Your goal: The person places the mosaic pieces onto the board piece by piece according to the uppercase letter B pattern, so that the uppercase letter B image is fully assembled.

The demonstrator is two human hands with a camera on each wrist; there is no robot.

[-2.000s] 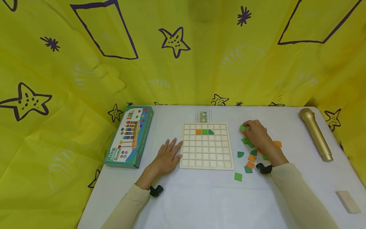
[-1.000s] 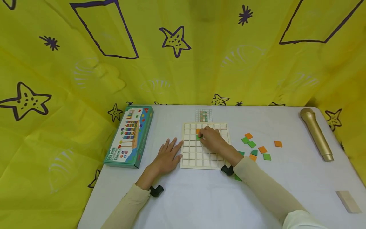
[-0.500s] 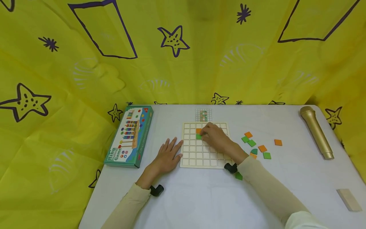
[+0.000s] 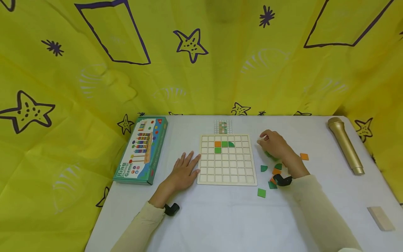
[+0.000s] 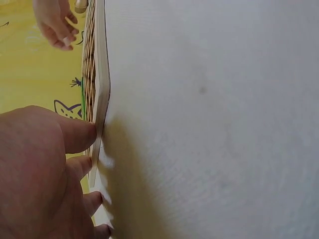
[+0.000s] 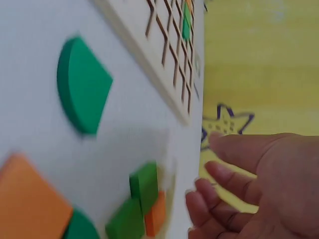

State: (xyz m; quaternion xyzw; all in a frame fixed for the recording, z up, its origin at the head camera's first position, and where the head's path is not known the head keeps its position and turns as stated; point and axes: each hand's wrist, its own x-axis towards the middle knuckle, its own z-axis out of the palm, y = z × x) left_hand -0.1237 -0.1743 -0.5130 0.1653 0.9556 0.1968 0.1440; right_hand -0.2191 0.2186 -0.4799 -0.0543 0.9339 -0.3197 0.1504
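A pale wooden grid board (image 4: 234, 166) lies mid-table. One row holds an orange square tile (image 4: 218, 144), a green square tile (image 4: 224, 144) and a dark green quarter-round tile (image 4: 231, 144); another green square (image 4: 218, 150) sits below the orange one. My left hand (image 4: 182, 175) rests spread on the table, fingers touching the board's left edge. Right of the board, my right hand (image 4: 275, 145) hovers over the loose tiles, partly hiding them; its fingers are loosely bent and empty in the right wrist view. Below it there, green square tiles (image 6: 145, 186) lie by an orange tile (image 6: 156, 215).
A patterned grid card (image 4: 223, 127) lies behind the board. At the left is a game box (image 4: 141, 150); a gold microphone (image 4: 345, 145) and a wooden block (image 4: 381, 218) lie at the right. Loose tiles include a dark green quarter-round (image 4: 263, 168) and a green square (image 4: 261, 193).
My right hand carried a green square from the loose tiles to the board, left it below the orange tile, and moved back right above the tiles. The left hand stayed put.
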